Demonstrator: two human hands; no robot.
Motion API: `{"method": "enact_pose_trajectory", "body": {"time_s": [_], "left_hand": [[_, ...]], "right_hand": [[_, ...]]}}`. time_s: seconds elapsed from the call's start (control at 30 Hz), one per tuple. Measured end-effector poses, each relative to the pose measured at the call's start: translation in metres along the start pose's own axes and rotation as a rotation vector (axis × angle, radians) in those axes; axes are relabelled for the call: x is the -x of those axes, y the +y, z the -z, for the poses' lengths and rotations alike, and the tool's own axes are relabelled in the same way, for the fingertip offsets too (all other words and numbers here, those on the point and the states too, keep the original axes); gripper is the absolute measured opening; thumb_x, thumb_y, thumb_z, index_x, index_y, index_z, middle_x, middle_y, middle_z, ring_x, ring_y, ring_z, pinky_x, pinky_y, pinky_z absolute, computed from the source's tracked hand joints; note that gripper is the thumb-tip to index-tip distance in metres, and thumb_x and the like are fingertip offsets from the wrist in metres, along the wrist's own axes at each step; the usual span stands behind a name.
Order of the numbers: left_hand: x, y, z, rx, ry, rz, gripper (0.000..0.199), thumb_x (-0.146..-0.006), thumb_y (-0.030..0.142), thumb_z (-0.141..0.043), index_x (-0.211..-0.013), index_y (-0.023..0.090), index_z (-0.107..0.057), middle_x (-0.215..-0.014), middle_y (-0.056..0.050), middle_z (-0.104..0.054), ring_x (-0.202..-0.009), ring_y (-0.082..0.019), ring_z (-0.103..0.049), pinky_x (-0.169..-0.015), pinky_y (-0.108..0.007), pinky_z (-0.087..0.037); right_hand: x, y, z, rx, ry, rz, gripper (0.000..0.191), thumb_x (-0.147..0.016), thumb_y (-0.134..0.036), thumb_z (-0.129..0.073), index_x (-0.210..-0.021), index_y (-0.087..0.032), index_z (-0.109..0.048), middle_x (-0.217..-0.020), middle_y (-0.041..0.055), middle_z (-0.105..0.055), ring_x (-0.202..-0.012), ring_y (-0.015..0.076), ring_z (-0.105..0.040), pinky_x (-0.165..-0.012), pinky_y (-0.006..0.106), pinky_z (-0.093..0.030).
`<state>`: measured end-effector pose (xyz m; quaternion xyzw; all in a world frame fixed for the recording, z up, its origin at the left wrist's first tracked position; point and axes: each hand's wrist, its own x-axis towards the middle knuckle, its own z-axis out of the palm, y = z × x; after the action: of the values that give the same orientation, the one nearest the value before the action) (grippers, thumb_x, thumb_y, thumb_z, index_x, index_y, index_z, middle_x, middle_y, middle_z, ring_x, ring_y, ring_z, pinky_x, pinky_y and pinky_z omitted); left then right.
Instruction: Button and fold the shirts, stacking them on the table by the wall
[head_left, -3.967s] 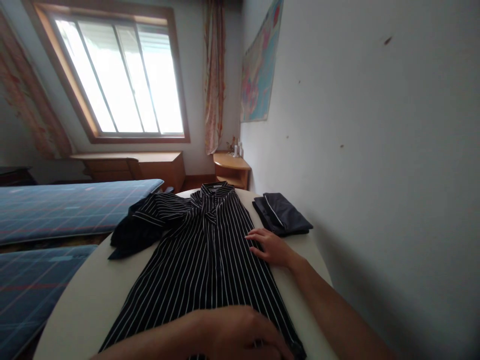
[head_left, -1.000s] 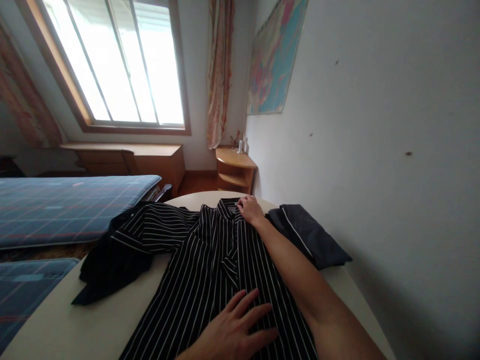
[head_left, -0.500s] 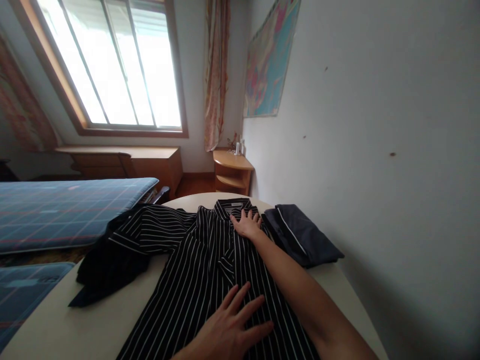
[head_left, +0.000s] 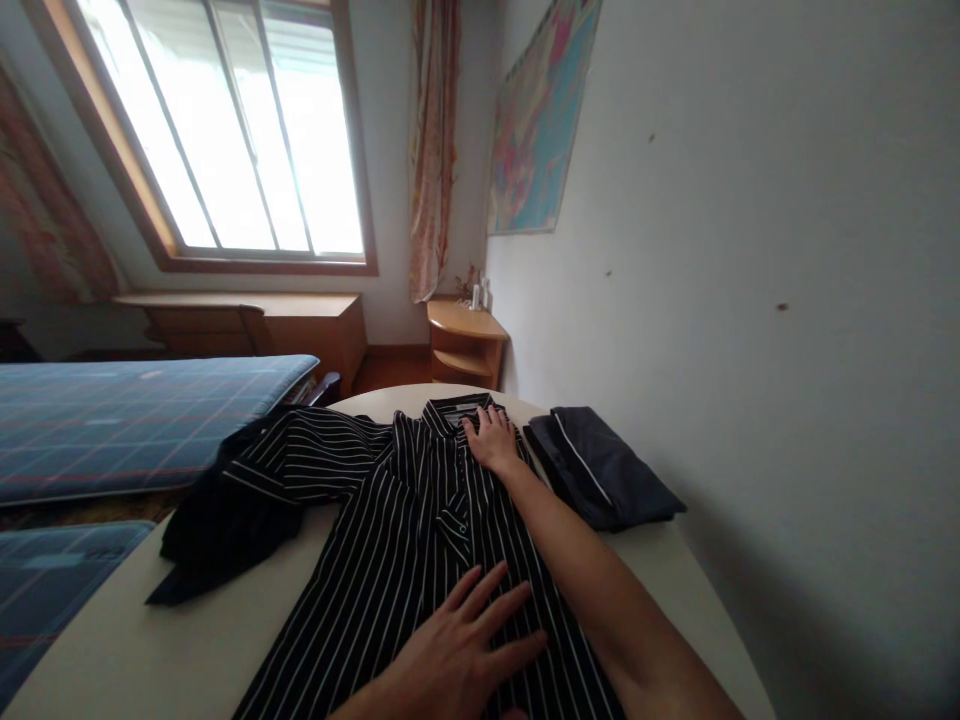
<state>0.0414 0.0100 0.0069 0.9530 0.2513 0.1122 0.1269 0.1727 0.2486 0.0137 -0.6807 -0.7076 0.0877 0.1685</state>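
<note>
Right hand: this one (head_left: 491,437) is palm down on the shirt just below the collar, fingers a bit apart, flat rather than gripping.
Left hand: fingers fanned wide, this one (head_left: 466,640) is over the lower front; honestly can't tell if it's pressing or just above the cloth.
Striped shirt: black with white stripes, the shirt (head_left: 360,560) is laid out front up, collar (head_left: 441,410) at the far end, bottom running out of view.
Sleeve: that one (head_left: 319,450) sticks out to the left, with some plain dark cloth (head_left: 225,525) bunched by its cuff; can't tell if it's the same garment.
Folded stuff: dark folded garment (head_left: 611,470) with a pale edge line, right of the shirt, close to the wall (head_left: 750,200).
Table: pale, rounded top (head_left: 172,650) under all of it.
Further out: blue plaid mattress (head_left: 135,420) on the left, window (head_left: 225,130) behind.
</note>
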Motion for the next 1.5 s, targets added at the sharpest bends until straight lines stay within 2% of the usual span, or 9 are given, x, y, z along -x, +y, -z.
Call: {"method": "enact_pose_trajectory", "body": {"time_s": [0.1,0.2,0.37,0.6,0.83,1.07,1.23,1.37,1.5], "left_hand": [[-0.001,0.011,0.01,0.039,0.065,0.077,0.058,-0.088,0.024,-0.057,-0.145,0.028,-0.043,-0.156,-0.005,-0.039,-0.145,-0.03,-0.033,-0.116,-0.051,-0.035],[-0.002,0.012,0.008,0.033,0.236,0.21,0.057,-0.085,0.011,-0.048,-0.139,0.026,-0.049,-0.152,-0.003,-0.045,-0.144,-0.024,-0.035,-0.118,-0.046,-0.035],[0.0,0.0,-0.004,-0.041,0.239,0.422,0.057,-0.092,0.028,-0.05,-0.148,0.025,-0.041,-0.161,-0.005,-0.03,-0.149,-0.03,-0.02,-0.119,-0.056,-0.026],[-0.016,-0.011,-0.008,-0.073,0.155,0.51,0.062,-0.093,0.045,-0.049,-0.151,0.027,-0.037,-0.163,-0.006,-0.022,-0.15,-0.032,-0.012,-0.12,-0.057,-0.021],[-0.03,-0.005,-0.01,-0.086,0.244,0.595,0.06,-0.091,0.037,-0.048,-0.148,0.018,-0.042,-0.159,-0.009,-0.032,-0.15,-0.031,-0.019,-0.121,-0.055,-0.021],[-0.026,-0.009,-0.016,-0.002,0.415,0.592,0.051,-0.091,0.032,-0.049,-0.138,0.013,-0.049,-0.151,-0.014,-0.044,-0.142,-0.027,-0.038,-0.117,-0.046,-0.034],[-0.004,-0.057,0.031,-0.196,0.656,0.722,0.044,-0.088,0.029,-0.053,-0.131,0.017,-0.054,-0.146,-0.013,-0.049,-0.136,-0.028,-0.044,-0.113,-0.046,-0.037],[0.033,-0.111,0.089,-0.407,0.858,1.018,0.043,-0.088,0.031,-0.052,-0.129,0.018,-0.056,-0.151,-0.015,-0.042,-0.139,-0.035,-0.037,-0.112,-0.053,-0.033],[0.079,-0.15,0.128,-0.459,0.93,1.24,0.05,-0.089,0.032,-0.048,-0.134,0.011,-0.05,-0.145,-0.023,-0.046,-0.132,-0.04,-0.044,-0.105,-0.055,-0.037]], "right_hand": [[0.024,-0.003,0.006,0.03,0.079,-0.02,0.074,-0.097,-0.06,-0.021,-0.152,-0.013,-0.036,-0.161,0.0153,-0.025,-0.146,0.0336,-0.022,-0.118,0.048,-0.011],[0.049,0.0,0.006,0.065,-0.01,-0.074,0.081,-0.094,-0.068,-0.022,-0.155,-0.015,-0.03,-0.163,0.016,-0.019,-0.146,0.0408,-0.017,-0.115,0.058,-0.008],[0.065,0.011,-0.005,0.099,-0.161,-0.075,0.088,-0.089,-0.075,-0.024,-0.157,-0.02,-0.022,-0.165,0.0137,-0.009,-0.148,0.043,-0.004,-0.113,0.063,0.001],[0.049,0.003,-0.006,0.103,-0.13,-0.078,0.079,-0.093,-0.068,-0.03,-0.156,-0.02,-0.027,-0.164,0.0136,-0.012,-0.15,0.0388,-0.005,-0.114,0.06,0.007],[0.056,0.002,-0.003,-0.041,0.11,-0.147,0.066,-0.1,-0.054,-0.022,-0.148,-0.014,-0.044,-0.156,0.0165,-0.035,-0.144,0.0318,-0.029,-0.116,0.049,-0.014],[0.074,0.022,-0.001,-0.027,0.043,-0.056,0.063,-0.101,-0.054,-0.019,-0.146,-0.021,-0.047,-0.157,0.0089,-0.037,-0.146,0.0275,-0.024,-0.118,0.048,-0.009],[0.077,0.026,0.001,0.032,0.007,-0.076,0.062,-0.101,-0.053,-0.022,-0.149,-0.021,-0.043,-0.158,0.009,-0.034,-0.147,0.0279,-0.023,-0.118,0.048,-0.008],[0.077,0.024,0.001,0.03,0.021,-0.08,0.061,-0.1,-0.053,-0.024,-0.148,-0.021,-0.045,-0.158,0.0089,-0.035,-0.146,0.0283,-0.025,-0.119,0.047,-0.009],[0.077,0.024,0.001,0.023,0.025,-0.072,0.061,-0.1,-0.052,-0.024,-0.147,-0.02,-0.046,-0.157,0.0092,-0.036,-0.146,0.0287,-0.026,-0.118,0.047,-0.01]]}}
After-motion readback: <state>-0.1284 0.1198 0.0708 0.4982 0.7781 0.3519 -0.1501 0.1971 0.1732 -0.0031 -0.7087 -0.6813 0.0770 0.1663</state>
